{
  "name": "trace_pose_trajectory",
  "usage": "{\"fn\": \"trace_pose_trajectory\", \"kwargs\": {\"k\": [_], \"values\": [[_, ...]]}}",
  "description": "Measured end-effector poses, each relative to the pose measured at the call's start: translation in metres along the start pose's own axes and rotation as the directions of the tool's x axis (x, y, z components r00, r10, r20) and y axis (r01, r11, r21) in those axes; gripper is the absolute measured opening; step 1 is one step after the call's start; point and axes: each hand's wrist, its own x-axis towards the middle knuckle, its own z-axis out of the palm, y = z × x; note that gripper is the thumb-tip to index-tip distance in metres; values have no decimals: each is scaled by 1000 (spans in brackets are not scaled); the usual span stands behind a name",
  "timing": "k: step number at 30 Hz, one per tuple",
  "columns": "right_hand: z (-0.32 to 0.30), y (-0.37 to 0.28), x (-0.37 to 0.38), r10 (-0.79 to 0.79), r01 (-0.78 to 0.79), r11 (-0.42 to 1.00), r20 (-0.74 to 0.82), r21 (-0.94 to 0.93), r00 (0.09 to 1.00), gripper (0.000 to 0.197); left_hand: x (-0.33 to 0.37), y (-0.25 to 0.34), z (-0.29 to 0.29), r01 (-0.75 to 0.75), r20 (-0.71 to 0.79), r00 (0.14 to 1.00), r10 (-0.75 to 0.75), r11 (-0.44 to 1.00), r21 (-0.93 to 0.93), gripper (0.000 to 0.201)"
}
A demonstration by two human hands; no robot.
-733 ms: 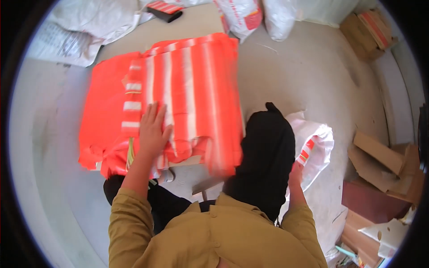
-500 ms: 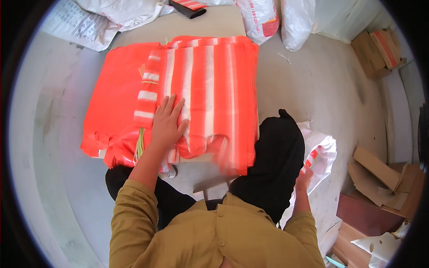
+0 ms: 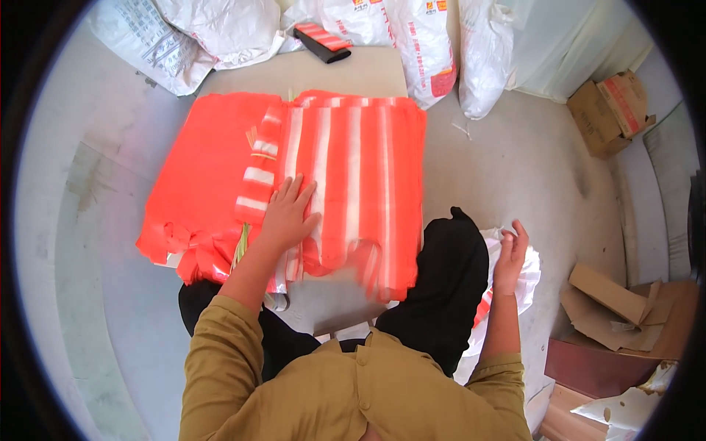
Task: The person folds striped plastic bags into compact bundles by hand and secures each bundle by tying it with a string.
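Note:
A thick stack of red-and-white striped plastic bags (image 3: 371, 169) lies in front of me, its cut handle ends toward my lap. My left hand (image 3: 288, 214) presses flat on its left part, fingers spread. Left of it lies a plain red stack (image 3: 213, 158), with a narrow striped strip (image 3: 257, 176) bound by a thin yellowish band along its edge. Beyond my right knee, my right hand (image 3: 509, 261) is raised over a white sack (image 3: 526, 283), empty, with its fingers apart. Red-and-white material shows inside the sack, partly behind my forearm and leg.
White filled sacks (image 3: 423, 55) line the far side. A black roll with a striped piece (image 3: 322, 42) lies before them. Cardboard boxes stand at the far right (image 3: 607, 114) and, with flaps raised, at the near right (image 3: 618, 309). Green strands (image 3: 241, 246) hang near my left forearm.
My right hand has come up out of the white sack and moved slightly forward. My left hand stays flat on the striped stack. The whole view has shifted a little.

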Motion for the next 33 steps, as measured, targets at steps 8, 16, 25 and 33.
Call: {"fn": "trace_pose_trajectory", "kwargs": {"k": [8, 16, 25, 33], "values": [[67, -136, -24, -525, 674, 733, 555, -90, 646, 35, -35, -18, -42, -80, -158, 985, 65, 993, -92, 70], [122, -161, -35, -329, 706, 708, 892, 16, 310, 49, -161, -93, -88, 177, -291, 943, -163, 984, 22, 62], [202, -115, 1, -340, 866, 497, 904, -60, 258, 54, -244, -144, -65, 386, -661, 565, -495, 866, -318, 37], [223, -126, 26, -193, 822, 564, 956, -75, 220, 50, -263, -171, -59, 464, -641, 553, -533, 836, -295, 29]]}}
